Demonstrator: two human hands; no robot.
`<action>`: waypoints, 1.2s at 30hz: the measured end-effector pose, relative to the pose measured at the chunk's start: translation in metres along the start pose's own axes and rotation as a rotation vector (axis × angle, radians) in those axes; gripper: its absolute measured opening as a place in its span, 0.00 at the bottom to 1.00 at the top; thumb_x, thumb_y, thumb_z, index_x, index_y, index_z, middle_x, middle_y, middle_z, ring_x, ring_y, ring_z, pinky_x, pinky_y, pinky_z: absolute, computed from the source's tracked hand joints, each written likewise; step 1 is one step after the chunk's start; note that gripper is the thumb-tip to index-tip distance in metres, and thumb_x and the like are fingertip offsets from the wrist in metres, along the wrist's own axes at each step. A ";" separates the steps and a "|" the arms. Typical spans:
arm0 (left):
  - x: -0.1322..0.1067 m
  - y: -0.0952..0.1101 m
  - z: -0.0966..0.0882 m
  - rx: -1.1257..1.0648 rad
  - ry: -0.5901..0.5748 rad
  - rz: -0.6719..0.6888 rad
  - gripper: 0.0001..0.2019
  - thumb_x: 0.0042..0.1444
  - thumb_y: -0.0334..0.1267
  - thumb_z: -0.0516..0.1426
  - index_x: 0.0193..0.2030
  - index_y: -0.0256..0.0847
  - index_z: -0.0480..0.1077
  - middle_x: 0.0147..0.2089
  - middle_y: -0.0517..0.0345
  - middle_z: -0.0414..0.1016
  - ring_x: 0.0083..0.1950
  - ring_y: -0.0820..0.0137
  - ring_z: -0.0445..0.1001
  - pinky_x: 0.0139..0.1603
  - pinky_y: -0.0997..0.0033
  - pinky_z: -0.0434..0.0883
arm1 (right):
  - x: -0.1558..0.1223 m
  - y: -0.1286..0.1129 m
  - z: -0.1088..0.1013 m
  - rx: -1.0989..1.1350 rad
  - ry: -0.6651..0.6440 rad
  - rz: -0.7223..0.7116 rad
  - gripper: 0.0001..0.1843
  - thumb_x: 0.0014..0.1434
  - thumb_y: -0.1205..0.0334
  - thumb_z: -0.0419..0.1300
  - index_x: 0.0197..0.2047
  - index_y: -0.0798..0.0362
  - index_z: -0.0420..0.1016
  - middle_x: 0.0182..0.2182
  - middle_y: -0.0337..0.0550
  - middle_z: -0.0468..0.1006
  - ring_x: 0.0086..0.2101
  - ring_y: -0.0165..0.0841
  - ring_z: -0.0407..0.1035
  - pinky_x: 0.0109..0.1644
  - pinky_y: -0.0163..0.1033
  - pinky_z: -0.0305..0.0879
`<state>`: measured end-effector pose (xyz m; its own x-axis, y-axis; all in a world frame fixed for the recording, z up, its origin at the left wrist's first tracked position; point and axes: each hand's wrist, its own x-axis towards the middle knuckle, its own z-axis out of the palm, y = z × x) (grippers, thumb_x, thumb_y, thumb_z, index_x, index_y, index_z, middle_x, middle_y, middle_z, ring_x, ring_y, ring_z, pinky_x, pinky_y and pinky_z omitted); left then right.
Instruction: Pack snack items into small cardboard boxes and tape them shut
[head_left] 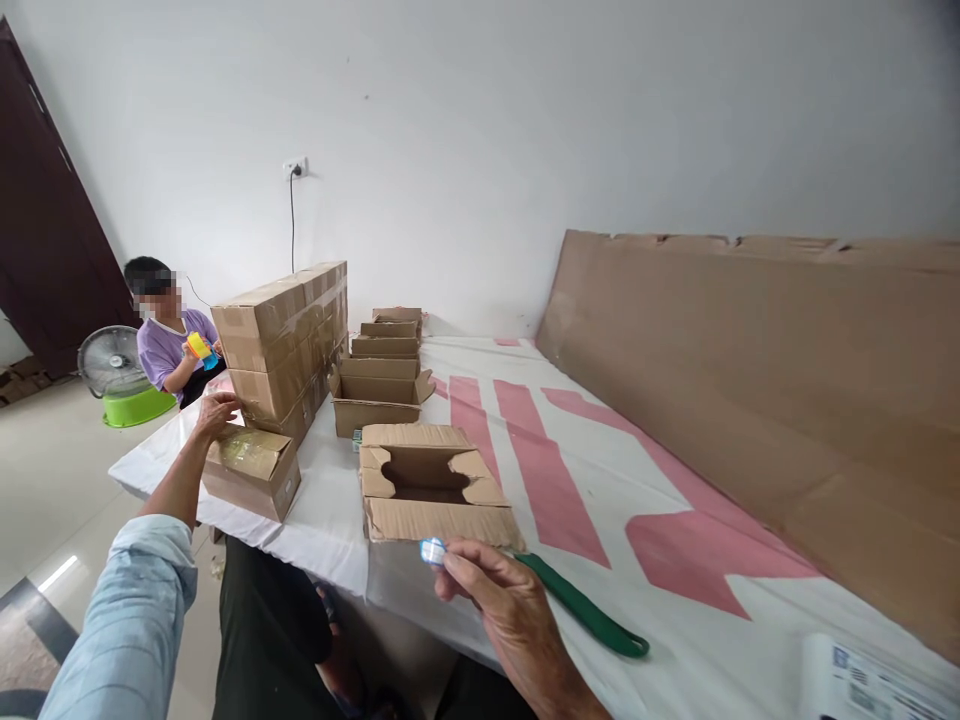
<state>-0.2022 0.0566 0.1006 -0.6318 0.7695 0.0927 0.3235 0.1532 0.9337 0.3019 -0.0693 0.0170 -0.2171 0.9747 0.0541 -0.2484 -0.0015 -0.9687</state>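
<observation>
My left hand (217,412) reaches forward and rests on the far left edge of a small taped cardboard box (251,465), its fingers bent over that edge beside the stacked boxes. The box sits on the near left part of the table. Between thumb and forefinger, my right hand (499,590) pinches a small white and blue sticker (432,551). Just beyond it stands an open cardboard box (442,520) with its flaps folded out; its dark inside shows no contents. A green curved handle (589,612) lies right of my right hand.
Stacked sealed boxes (274,345) stand at the left, with a row of open boxes (382,395) beside them. A large cardboard sheet (750,370) leans on the wall. A white labelled package (874,680) lies near right. A person (169,345) sits by a fan (112,360).
</observation>
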 end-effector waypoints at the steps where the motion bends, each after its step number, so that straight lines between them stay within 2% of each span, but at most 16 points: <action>1: -0.003 0.003 0.001 0.010 0.006 0.004 0.20 0.69 0.45 0.62 0.63 0.39 0.71 0.62 0.46 0.75 0.56 0.58 0.78 0.55 0.50 0.79 | 0.000 0.000 0.001 0.008 -0.005 -0.003 0.24 0.50 0.39 0.73 0.24 0.52 0.81 0.21 0.42 0.76 0.27 0.34 0.69 0.37 0.39 0.68; 3: -0.010 0.009 0.003 0.033 0.021 0.011 0.18 0.69 0.45 0.62 0.61 0.39 0.72 0.60 0.47 0.76 0.54 0.60 0.79 0.53 0.52 0.80 | 0.000 -0.003 0.004 0.027 -0.015 -0.015 0.22 0.51 0.40 0.73 0.26 0.52 0.82 0.21 0.41 0.76 0.27 0.33 0.69 0.37 0.39 0.68; 5: -0.016 0.019 0.004 0.059 0.034 0.017 0.15 0.67 0.42 0.64 0.54 0.36 0.75 0.52 0.50 0.79 0.49 0.62 0.80 0.48 0.58 0.80 | -0.002 -0.008 0.008 0.060 -0.028 -0.031 0.20 0.52 0.43 0.73 0.27 0.52 0.82 0.21 0.41 0.77 0.26 0.33 0.69 0.37 0.39 0.68; 8: -0.026 0.038 0.002 0.101 0.064 0.034 0.09 0.53 0.35 0.67 0.38 0.33 0.77 0.36 0.53 0.78 0.42 0.60 0.79 0.40 0.65 0.76 | -0.005 -0.018 0.013 0.144 -0.079 -0.066 0.17 0.53 0.47 0.73 0.27 0.52 0.81 0.22 0.40 0.77 0.26 0.32 0.70 0.36 0.38 0.68; 10: -0.040 0.049 0.003 0.118 0.115 0.068 0.10 0.46 0.35 0.66 0.36 0.34 0.77 0.36 0.51 0.79 0.44 0.55 0.78 0.39 0.64 0.75 | -0.007 -0.021 0.015 0.203 -0.127 -0.103 0.15 0.54 0.49 0.72 0.27 0.52 0.82 0.22 0.39 0.77 0.25 0.31 0.70 0.36 0.38 0.68; 12: -0.071 0.056 0.011 0.119 0.168 0.134 0.14 0.43 0.37 0.66 0.39 0.36 0.78 0.43 0.47 0.80 0.49 0.52 0.77 0.41 0.63 0.74 | -0.007 -0.021 0.016 0.249 -0.167 -0.148 0.14 0.56 0.50 0.71 0.28 0.52 0.82 0.23 0.38 0.77 0.25 0.30 0.70 0.35 0.38 0.68; 14: -0.123 0.056 0.029 0.102 0.170 0.288 0.17 0.44 0.41 0.66 0.43 0.39 0.79 0.48 0.46 0.80 0.51 0.53 0.77 0.43 0.62 0.75 | -0.007 -0.018 0.016 0.284 -0.191 -0.185 0.14 0.57 0.50 0.71 0.29 0.51 0.82 0.24 0.37 0.77 0.25 0.30 0.70 0.35 0.38 0.68; 15: -0.155 0.054 0.041 0.075 0.090 0.341 0.17 0.44 0.44 0.67 0.41 0.39 0.80 0.47 0.46 0.81 0.48 0.54 0.77 0.43 0.62 0.75 | -0.008 -0.017 0.017 0.293 -0.196 -0.199 0.13 0.57 0.50 0.71 0.29 0.51 0.82 0.24 0.37 0.77 0.24 0.29 0.69 0.34 0.38 0.68; 16: -0.190 0.051 0.055 0.014 -0.084 0.346 0.18 0.45 0.47 0.68 0.41 0.39 0.80 0.44 0.47 0.81 0.45 0.56 0.77 0.42 0.63 0.75 | -0.009 -0.015 0.017 0.295 -0.195 -0.213 0.13 0.57 0.50 0.72 0.29 0.51 0.82 0.24 0.37 0.76 0.23 0.29 0.69 0.33 0.38 0.68; 18: -0.255 0.046 0.083 -0.174 -0.538 0.243 0.23 0.50 0.54 0.69 0.45 0.38 0.82 0.44 0.45 0.83 0.44 0.57 0.78 0.40 0.64 0.75 | -0.012 -0.014 0.018 0.264 -0.177 -0.243 0.13 0.57 0.49 0.72 0.30 0.50 0.82 0.24 0.36 0.75 0.23 0.29 0.68 0.33 0.39 0.68; 19: -0.283 0.045 0.096 -0.288 -0.708 0.181 0.25 0.51 0.57 0.68 0.47 0.37 0.82 0.44 0.44 0.83 0.43 0.58 0.79 0.38 0.65 0.75 | -0.014 -0.014 0.018 0.231 -0.167 -0.257 0.14 0.57 0.49 0.71 0.30 0.50 0.81 0.24 0.36 0.75 0.23 0.30 0.68 0.33 0.39 0.68; 20: -0.305 0.044 0.107 -0.391 -0.819 0.130 0.27 0.51 0.58 0.69 0.47 0.37 0.82 0.42 0.45 0.82 0.41 0.60 0.78 0.37 0.66 0.74 | -0.017 -0.014 0.018 0.193 -0.158 -0.271 0.14 0.58 0.49 0.71 0.29 0.50 0.81 0.24 0.36 0.74 0.24 0.30 0.69 0.33 0.38 0.68; 22: -0.333 0.046 0.123 -0.532 -0.923 0.055 0.25 0.49 0.57 0.72 0.44 0.37 0.83 0.37 0.48 0.81 0.37 0.65 0.77 0.35 0.70 0.73 | -0.023 -0.015 0.017 0.117 -0.147 -0.288 0.13 0.61 0.50 0.69 0.30 0.50 0.82 0.25 0.37 0.75 0.26 0.30 0.69 0.34 0.38 0.68; 26: -0.342 0.053 0.135 -0.598 -0.917 0.006 0.21 0.46 0.53 0.75 0.34 0.37 0.81 0.31 0.54 0.79 0.30 0.72 0.72 0.33 0.73 0.70 | -0.032 -0.014 0.012 0.037 -0.119 -0.301 0.13 0.62 0.51 0.68 0.30 0.50 0.82 0.28 0.38 0.76 0.27 0.30 0.71 0.35 0.37 0.68; 31: -0.333 0.062 0.131 -0.502 -0.919 0.093 0.22 0.48 0.57 0.73 0.32 0.38 0.79 0.32 0.55 0.79 0.30 0.71 0.72 0.34 0.71 0.71 | -0.033 -0.011 0.002 -0.010 -0.067 -0.216 0.13 0.58 0.50 0.68 0.35 0.51 0.84 0.28 0.39 0.78 0.26 0.31 0.71 0.32 0.36 0.69; 36: -0.325 0.077 0.122 -0.263 -1.070 0.206 0.21 0.52 0.57 0.70 0.32 0.38 0.79 0.29 0.55 0.77 0.31 0.69 0.72 0.35 0.70 0.69 | -0.032 -0.018 -0.004 -0.040 -0.122 -0.168 0.11 0.56 0.52 0.69 0.36 0.52 0.83 0.28 0.39 0.78 0.29 0.31 0.72 0.34 0.36 0.68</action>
<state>0.1143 -0.1060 0.1001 0.3885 0.9210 0.0269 0.1130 -0.0766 0.9906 0.3171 -0.0997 0.0321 -0.2888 0.9263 0.2420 -0.2539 0.1696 -0.9523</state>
